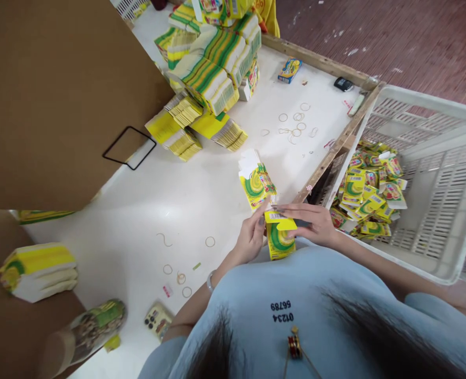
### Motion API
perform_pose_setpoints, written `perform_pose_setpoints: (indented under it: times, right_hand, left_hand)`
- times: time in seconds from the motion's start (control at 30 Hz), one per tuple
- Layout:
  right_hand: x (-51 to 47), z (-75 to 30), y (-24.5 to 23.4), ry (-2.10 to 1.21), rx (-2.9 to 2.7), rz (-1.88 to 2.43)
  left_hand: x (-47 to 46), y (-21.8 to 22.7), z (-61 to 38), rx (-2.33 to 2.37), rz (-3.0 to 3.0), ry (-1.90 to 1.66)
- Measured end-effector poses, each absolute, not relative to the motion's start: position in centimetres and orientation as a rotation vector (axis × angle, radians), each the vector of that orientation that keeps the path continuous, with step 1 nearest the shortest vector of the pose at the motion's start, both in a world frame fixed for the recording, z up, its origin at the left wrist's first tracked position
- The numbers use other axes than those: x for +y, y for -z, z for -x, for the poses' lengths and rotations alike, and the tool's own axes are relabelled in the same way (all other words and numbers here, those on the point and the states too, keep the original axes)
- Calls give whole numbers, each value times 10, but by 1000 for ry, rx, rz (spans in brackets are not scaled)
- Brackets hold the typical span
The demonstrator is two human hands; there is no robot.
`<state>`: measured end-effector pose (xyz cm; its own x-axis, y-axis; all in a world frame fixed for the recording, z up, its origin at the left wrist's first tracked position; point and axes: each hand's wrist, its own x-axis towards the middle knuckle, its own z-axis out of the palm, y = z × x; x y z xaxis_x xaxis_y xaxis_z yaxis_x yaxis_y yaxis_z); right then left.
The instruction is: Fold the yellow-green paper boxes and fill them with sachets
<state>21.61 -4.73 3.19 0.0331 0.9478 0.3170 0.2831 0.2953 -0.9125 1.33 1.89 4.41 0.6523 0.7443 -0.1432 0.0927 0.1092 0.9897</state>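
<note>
1. At far left I see a large brown cardboard box [51,95], matte and flat-sided. Below it lies a banded bundle of flat cartons [38,271], glossy yellow, green and white.
2. A phone [158,319] lies on the smooth white table [138,221] near thin rubber bands [292,123], which are scattered loose.
3. Behind them, stacks of flat cartons [213,68] fan out in leaning piles.
4. The left hand [251,237] is clenched on the left edge of a small carton [280,237], with its fingertips curled at the top corner. Just above the hand, an unfolded carton [256,181] stands on the table with its white flaps up.
5. The small carton sits between both hands, close to the body. Its long axis is upright, its barcode flap is on top, and it is thin printed card with crisp edges.
6. The right hand [312,223] grasps the same carton from the right, with its fingers stretched flat across the top flap.
7. Just right of that hand is a white slatted plastic crate [446,173] holding a heap of made-up boxes [369,189]. The right hand is the nearer one to it.
</note>
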Motion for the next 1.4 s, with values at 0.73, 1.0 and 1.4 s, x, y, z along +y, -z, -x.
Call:
perform_pose_setpoints:
  times: [0.73, 1.0, 1.4]
  right_hand:
    - [-46, -206, -54, -1611, -925, 1092]
    - [-40, -226, -56, -1886, -1008, 916]
    - [-81, -348, -59, -367, -1326, 2499]
  left_hand:
    - [35, -64, -17, 806, -1475, -441]
    - [34, -66, -7, 715, -1517, -338]
    - [214, -10, -48, 1187, -2079, -720]
